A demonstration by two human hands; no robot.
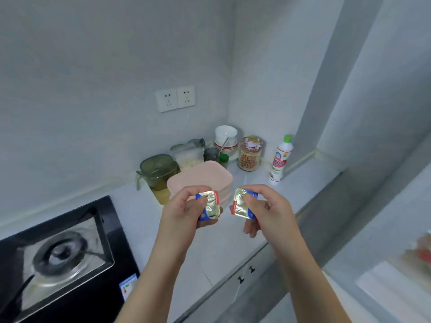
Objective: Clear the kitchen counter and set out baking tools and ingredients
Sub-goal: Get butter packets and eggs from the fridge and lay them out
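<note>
The left hand [186, 212] pinches a foil packet [210, 204] between thumb and fingers. The right hand [268, 212] pinches a second foil packet [241, 202] the same way. Both packets are gold with blue and red edges. They look like little butter pats, though the print is too small to read. They are up in the air, close together but not touching, over the middle of the counter [210, 264]. Just behind them sits a pink box [200, 177] with its lid on. I think the step is to set these out as baking things. To do it well, hold them lightly so the soft inside does not squash. Lay them flat on a bare spot near the front edge, away from the stove [58, 259] at the left end. A green jug [158, 170], a printed jar [250, 155] and a white bottle [281, 159] crowd the back corner.
</note>
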